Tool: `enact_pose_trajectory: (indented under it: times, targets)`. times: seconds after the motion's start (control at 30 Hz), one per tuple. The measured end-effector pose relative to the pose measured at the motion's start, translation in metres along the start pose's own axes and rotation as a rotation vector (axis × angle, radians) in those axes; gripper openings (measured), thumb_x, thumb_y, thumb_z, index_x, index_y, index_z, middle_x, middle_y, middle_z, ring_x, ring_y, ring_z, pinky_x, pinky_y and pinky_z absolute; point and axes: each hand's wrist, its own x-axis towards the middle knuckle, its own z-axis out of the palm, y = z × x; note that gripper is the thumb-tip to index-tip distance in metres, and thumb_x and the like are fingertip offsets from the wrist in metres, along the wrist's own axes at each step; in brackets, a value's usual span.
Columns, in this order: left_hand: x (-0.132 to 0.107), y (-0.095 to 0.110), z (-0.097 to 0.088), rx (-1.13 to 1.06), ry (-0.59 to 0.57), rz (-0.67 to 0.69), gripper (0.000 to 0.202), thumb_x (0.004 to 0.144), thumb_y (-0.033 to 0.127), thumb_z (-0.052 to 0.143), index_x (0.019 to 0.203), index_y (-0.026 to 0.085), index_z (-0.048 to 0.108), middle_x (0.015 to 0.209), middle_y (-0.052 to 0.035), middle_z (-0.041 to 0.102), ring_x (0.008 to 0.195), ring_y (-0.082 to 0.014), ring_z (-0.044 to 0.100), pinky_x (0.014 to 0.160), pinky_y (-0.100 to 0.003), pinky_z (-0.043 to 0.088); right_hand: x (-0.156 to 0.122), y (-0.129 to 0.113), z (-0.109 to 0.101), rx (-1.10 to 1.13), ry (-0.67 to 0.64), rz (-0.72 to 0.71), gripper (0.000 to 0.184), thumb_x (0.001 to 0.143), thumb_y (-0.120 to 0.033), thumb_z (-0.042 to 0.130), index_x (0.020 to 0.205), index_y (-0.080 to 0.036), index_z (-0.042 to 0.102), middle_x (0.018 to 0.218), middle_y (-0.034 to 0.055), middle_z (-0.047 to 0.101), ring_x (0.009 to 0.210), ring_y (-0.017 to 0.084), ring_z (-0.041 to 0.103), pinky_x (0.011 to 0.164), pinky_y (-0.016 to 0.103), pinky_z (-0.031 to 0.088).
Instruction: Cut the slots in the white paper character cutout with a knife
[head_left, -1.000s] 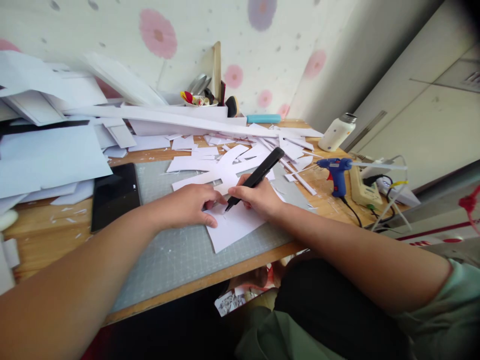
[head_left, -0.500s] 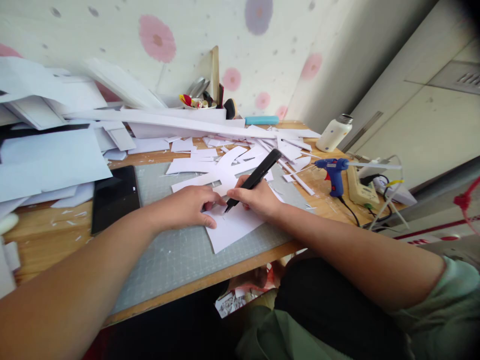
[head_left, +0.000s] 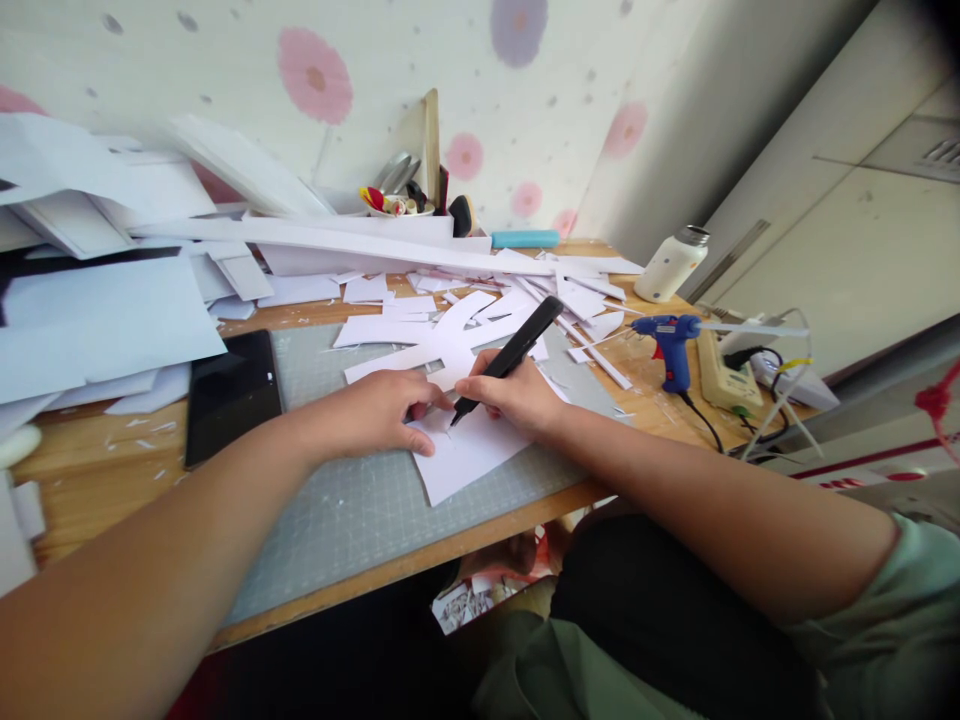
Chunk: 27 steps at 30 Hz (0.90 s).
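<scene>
My right hand grips a black utility knife, which slants down to the left. Its tip meets a white foam board sheet lying on the grey cutting mat. On the left edge of the same sheet rests my left hand, pressing it with the thumb apart from the bent index finger; the other fingers are partly hidden. Just beyond both hands lies a cut white piece with curved strips, partly covered by them.
A black tablet lies left of the mat, beside stacked white boards. To the right are a blue glue gun, a power strip and a white bottle. White offcuts and a tool cup stand behind.
Almost nothing differs. The knife and both hands stay in nearly the same place on the sheet; the view has shifted very slightly.
</scene>
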Motion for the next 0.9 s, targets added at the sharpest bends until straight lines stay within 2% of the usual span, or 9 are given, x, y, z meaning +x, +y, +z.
enact_pose_trajectory:
  times: [0.2, 0.4, 0.5, 0.63, 0.9]
  targets:
    - [0.0005, -0.0008, 0.0007, -0.001, 0.002, 0.018, 0.033, 0.072, 0.039, 0.071, 0.099, 0.020, 0.068, 0.099, -0.0032, 0.063, 0.090, -0.0222, 0.059, 0.077, -0.031, 0.042, 0.0010, 0.0005, -0.0006, -0.028, -0.014, -0.013, 0.027, 0.064, -0.038, 0.074, 0.062, -0.019, 0.056, 0.045, -0.0055, 0.050, 0.043, 0.009, 0.042, 0.044, 0.023, 0.031]
    - [0.0011, 0.0014, -0.0001, 0.022, -0.009, 0.030, 0.026, 0.073, 0.038, 0.070, 0.090, 0.019, 0.067, 0.096, -0.0034, 0.063, 0.088, -0.0216, 0.059, 0.076, -0.031, 0.041, 0.0039, 0.0003, -0.0056, -0.022, -0.104, -0.010, 0.028, 0.066, -0.041, 0.074, 0.066, -0.019, 0.057, 0.047, -0.0048, 0.051, 0.044, 0.009, 0.045, 0.043, 0.022, 0.034]
    - [0.0015, 0.0017, 0.0001, 0.027, -0.004, 0.030, 0.029, 0.072, 0.039, 0.070, 0.093, 0.020, 0.068, 0.095, -0.0028, 0.063, 0.087, -0.0212, 0.059, 0.075, -0.030, 0.041, 0.0059, 0.0006, -0.0077, 0.029, -0.126, 0.017, 0.028, 0.063, -0.039, 0.076, 0.066, -0.019, 0.057, 0.051, -0.0047, 0.053, 0.044, 0.009, 0.048, 0.041, 0.021, 0.036]
    - [0.0014, 0.0020, 0.0000, 0.007, -0.005, 0.033, 0.035, 0.072, 0.040, 0.070, 0.102, 0.022, 0.069, 0.099, -0.0022, 0.064, 0.091, -0.0212, 0.059, 0.079, -0.030, 0.042, 0.0087, 0.0055, -0.0091, 0.112, -0.123, 0.036, 0.027, 0.062, -0.036, 0.077, 0.064, -0.019, 0.057, 0.046, -0.0071, 0.049, 0.039, 0.009, 0.046, 0.039, 0.021, 0.038]
    - [0.0006, 0.0017, 0.0001, 0.012, -0.007, 0.043, 0.029, 0.073, 0.039, 0.069, 0.096, 0.021, 0.068, 0.099, -0.0025, 0.065, 0.092, -0.0214, 0.060, 0.079, -0.030, 0.042, 0.0074, 0.0036, -0.0065, 0.115, -0.116, 0.033, 0.027, 0.063, -0.034, 0.077, 0.061, -0.019, 0.054, 0.044, -0.0071, 0.048, 0.039, 0.009, 0.046, 0.038, 0.020, 0.037]
